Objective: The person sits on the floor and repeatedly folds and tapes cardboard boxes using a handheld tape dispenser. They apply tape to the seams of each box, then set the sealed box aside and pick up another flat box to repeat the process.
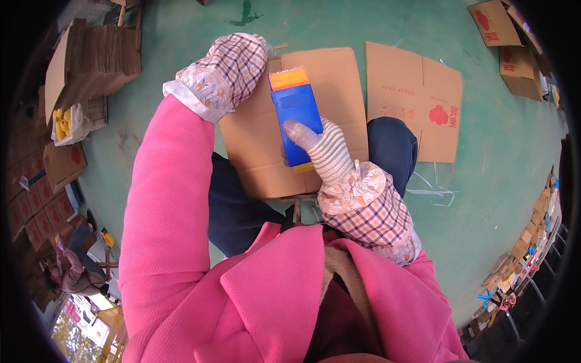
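Note:
A flattened brown carton (339, 91) lies across my knees. On it rests a blue block-shaped tool with an orange end (295, 103). My right hand (321, 148), in a striped knit glove, grips the tool's near end from above. My left arm, in a pink jacket and plaid sleeve cover, reaches over the carton's far left corner. My left hand (264, 43) is almost wholly hidden behind the sleeve there, so its grip cannot be made out.
A second flattened carton (417, 97) lies on the green floor to the right. A stack of flat cartons (97, 54) and a white bag of yellow items (69, 121) lie at upper left, and folded boxes (508, 42) at upper right. Another person (72, 266) crouches at lower left.

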### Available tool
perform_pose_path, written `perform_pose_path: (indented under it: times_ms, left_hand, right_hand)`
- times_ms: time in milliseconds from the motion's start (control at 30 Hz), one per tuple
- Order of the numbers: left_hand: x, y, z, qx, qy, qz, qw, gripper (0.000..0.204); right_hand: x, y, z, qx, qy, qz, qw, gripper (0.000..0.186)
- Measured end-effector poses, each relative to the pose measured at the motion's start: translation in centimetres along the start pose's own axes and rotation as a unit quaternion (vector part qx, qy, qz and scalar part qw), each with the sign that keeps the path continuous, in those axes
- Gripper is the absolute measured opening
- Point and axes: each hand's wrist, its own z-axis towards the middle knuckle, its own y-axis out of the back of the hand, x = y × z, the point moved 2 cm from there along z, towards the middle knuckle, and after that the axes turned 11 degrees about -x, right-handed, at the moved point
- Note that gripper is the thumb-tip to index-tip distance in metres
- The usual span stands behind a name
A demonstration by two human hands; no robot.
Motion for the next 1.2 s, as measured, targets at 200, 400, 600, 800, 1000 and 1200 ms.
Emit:
perform_pose_path:
  times_ms: [200, 400, 600, 800, 1000, 1200]
  left_hand:
    - [0.5, 0.3, 0.2, -0.081, -0.015, -0.008, 0.997, 0.059]
    - [-1.8, 5.1, -4.4, -0.103, -0.044, -0.357, 0.927, 0.06]
    - [-5.8, 4.4, -10.2, -0.217, -0.109, -0.238, 0.94, 0.061]
    - [-5.7, 4.3, -10.4, -0.267, -0.133, -0.202, 0.933, 0.059]
    - [-8.0, 0.2, -14.7, -0.588, -0.156, -0.073, 0.791, 0.05]
    - [-11.6, -8.3, -21.3, -0.578, -0.23, -0.027, 0.782, 0.053]
  right_hand:
    - [0.1, 0.3, 0.2, 0.0, -0.012, -0.011, 1.0, 0.049]
    - [0.1, 0.0, 0.1, 0.004, -0.008, 0.025, 1.0, 0.041]
    - [0.7, 0.5, -1.6, 0.035, -0.076, 0.039, 0.996, 0.042]
    - [-9.2, 4.4, -12.8, -0.017, -0.161, -0.004, 0.987, 0.04]
    - [-15.1, 6.6, -12.5, 0.031, -0.105, -0.018, 0.994, 0.04]
    - [-15.7, 7.1, -11.3, -0.005, -0.102, -0.096, 0.99, 0.047]
